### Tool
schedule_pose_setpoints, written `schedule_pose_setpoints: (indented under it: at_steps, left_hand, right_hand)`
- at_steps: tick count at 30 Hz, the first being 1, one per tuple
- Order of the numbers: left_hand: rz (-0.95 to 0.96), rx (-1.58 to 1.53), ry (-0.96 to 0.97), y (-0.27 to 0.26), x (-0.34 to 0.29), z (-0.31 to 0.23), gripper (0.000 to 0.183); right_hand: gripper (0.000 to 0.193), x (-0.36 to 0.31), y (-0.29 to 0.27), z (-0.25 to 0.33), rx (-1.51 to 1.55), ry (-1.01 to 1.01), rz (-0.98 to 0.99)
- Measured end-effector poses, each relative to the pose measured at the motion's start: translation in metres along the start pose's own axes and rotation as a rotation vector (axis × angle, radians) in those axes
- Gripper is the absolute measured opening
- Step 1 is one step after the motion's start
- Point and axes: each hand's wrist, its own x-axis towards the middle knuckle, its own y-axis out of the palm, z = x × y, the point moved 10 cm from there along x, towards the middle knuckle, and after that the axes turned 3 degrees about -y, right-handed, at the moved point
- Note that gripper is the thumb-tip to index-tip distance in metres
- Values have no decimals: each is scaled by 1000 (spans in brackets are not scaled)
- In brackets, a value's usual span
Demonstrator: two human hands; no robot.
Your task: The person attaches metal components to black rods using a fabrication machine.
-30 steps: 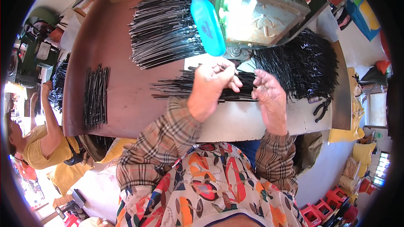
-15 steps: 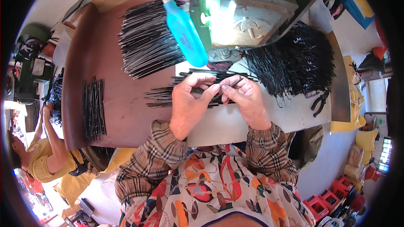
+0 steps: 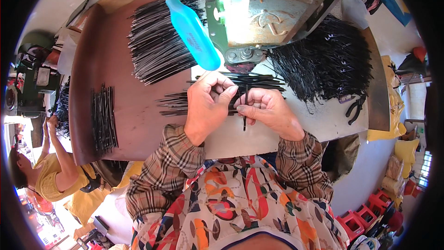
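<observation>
Just in front of the machine, my two hands meet over the table. A thin black rod point(image 3: 245, 122) stands lengthwise between the fingers of my right hand point(image 3: 273, 113), its ends showing above and below them. My left hand point(image 3: 201, 106) is closed beside it, thumb against the curled fingers; what that pinch holds, if anything, is hidden. Under and behind both hands lie loose black rods point(image 3: 173, 104), pointing left and right. A metal machine point(image 3: 282, 14) with a bright light on it looms beyond my fingers, and a blue paddle-shaped piece point(image 3: 194, 32) hangs at its left.
Black rods form a wide pile point(image 3: 159, 41) at the far left and a smaller bundle point(image 3: 103, 120) nearer. To the right sprawls a tangled black heap point(image 3: 323, 60), with black-handled pliers point(image 3: 355, 111) by it. Another person point(image 3: 60, 171) works at the left; red stools point(image 3: 365, 215) stand lower right.
The rod in my right hand has swung from a slant to nearly upright in the picture. My hands have come slightly apart, and the view has shifted a little.
</observation>
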Motion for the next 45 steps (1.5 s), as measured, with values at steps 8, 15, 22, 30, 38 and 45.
schedule_pose_setpoints:
  at_steps: [8, 15, 22, 30, 38, 45]
  left_hand:
    - [-128, 396, 171, -41, 18, -5, 10]
    - [-124, 837, 255, -44, 36, 14, 14]
    - [-266, 809, 396, -55, 31, 5, 15]
    - [-190, 761, 430, -45, 32, -15, 11]
    - [105, -5, 97, 7, 33, -1, 29]
    - [264, -467, -264, 29, 26, 30, 34]
  right_hand:
    - [14, 7, -10, -10, -40, -118, -66]
    - [15, 4, -23, -4, 163, -265, -134]
    - [13, 5, -23, -4, 175, -223, -121]
    - [16, 2, -31, -1, 80, -249, -211]
    - [14, 15, -44, 45, -190, -466, -467]
    - [14, 20, -52, 24, -79, -368, -453]
